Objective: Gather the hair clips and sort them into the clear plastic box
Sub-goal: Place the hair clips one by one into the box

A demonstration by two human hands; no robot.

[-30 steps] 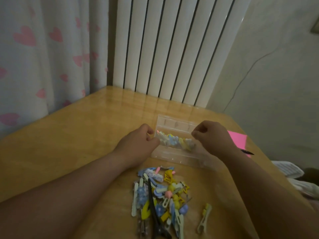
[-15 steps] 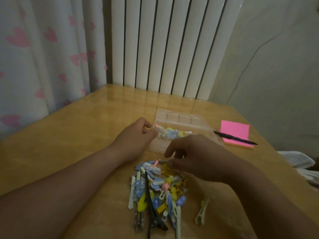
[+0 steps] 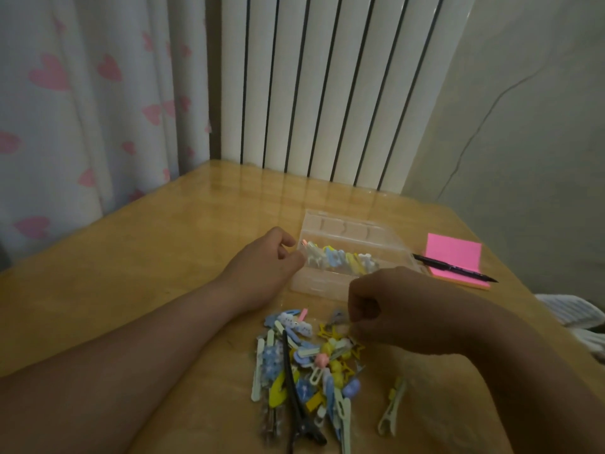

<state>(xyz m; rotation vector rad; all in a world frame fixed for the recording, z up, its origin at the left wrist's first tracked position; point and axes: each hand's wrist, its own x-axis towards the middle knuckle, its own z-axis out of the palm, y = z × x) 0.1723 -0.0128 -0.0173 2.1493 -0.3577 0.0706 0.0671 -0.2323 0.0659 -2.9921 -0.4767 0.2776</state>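
A clear plastic box [image 3: 386,237] lies open on the wooden table, its lid tilted back. A row of pastel clips [image 3: 340,258] is lined up on a strip across the box. My left hand [image 3: 265,267] pinches the left end of that row. In front of the box lies a pile of loose hair clips [image 3: 304,365], blue, yellow, white and pink, with a long black clip [image 3: 294,398] on top. My right hand [image 3: 393,309] is curled over the pile's upper right, fingertips closed at a small grey clip [image 3: 337,317]; whether it is gripped I cannot tell.
A single pale green clip [image 3: 393,411] lies apart at the right of the pile. A pink sticky-note pad [image 3: 455,257] with a black pen [image 3: 455,267] across it sits right of the box. A radiator and a heart-print curtain stand behind the table.
My right hand left the right end of the clip row, came down toward me and closed its fingers over the loose pile. My left hand kept its hold on the row.
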